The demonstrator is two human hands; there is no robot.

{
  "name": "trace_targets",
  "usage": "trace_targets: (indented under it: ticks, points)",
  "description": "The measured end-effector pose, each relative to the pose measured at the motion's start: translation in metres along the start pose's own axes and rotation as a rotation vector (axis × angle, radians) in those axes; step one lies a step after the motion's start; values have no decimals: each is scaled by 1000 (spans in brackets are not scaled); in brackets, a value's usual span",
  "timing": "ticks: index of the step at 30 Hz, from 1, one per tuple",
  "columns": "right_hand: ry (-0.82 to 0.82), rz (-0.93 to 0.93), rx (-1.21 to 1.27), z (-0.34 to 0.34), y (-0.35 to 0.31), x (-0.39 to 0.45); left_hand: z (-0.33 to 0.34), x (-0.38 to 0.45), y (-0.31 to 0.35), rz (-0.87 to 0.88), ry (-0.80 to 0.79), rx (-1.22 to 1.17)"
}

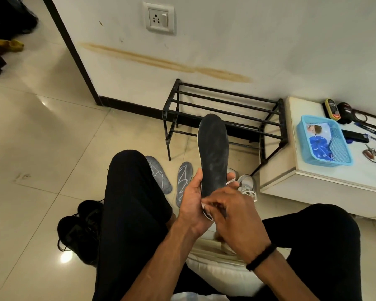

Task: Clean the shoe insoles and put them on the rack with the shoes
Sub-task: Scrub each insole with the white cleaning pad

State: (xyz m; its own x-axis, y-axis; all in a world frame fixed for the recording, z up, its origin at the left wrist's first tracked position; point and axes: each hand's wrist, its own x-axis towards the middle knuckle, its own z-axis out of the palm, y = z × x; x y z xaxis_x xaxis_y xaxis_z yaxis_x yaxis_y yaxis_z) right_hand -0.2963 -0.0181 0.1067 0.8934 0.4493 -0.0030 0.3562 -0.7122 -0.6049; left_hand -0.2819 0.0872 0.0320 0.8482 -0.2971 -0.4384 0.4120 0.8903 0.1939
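My left hand grips the heel end of a dark, dusty insole and holds it upright in front of me. At the insole's heel my right hand pinches a small white wipe. Two grey insoles with white scribble marks lie on the floor past my left knee. A pair of black shoes sits on the floor to the left. White sneakers show behind my hands. The black metal shoe rack stands bare against the wall.
A white low table at the right carries a blue basket, pens and small items. I sit on a white cushion with my knees spread. Dark bags lie at the far left on the tiled floor.
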Motion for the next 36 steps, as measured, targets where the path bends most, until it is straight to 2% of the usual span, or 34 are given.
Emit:
trace_targets:
  ticks: [2,7,10,15,21,25,29,31,36]
  points:
    - [-28,4,12,-2,0,-16,1,1,1,-22,6,-12]
    - [121,17,-30,7,0,-2,7,-1,-6,-21,-57,-22]
    - [135,35,-41,11,-7,13,6,-4,-6,-19,-91,-26]
    - [51,15,-22,10,2,-6,-6,4,0,36,17,-31]
    - [120,17,-152,7,27,-4,-1,4,-9,52,63,27]
    - [202,14,-96,4,33,18,-8,6,-15,81,95,90]
    - [37,116,125,12,31,-3,-12,8,-9,128,107,143]
    - [9,120,144,12,33,-8,-10,9,-8,142,123,149]
    - [152,108,-9,4,40,23,-5,6,-13,124,104,148]
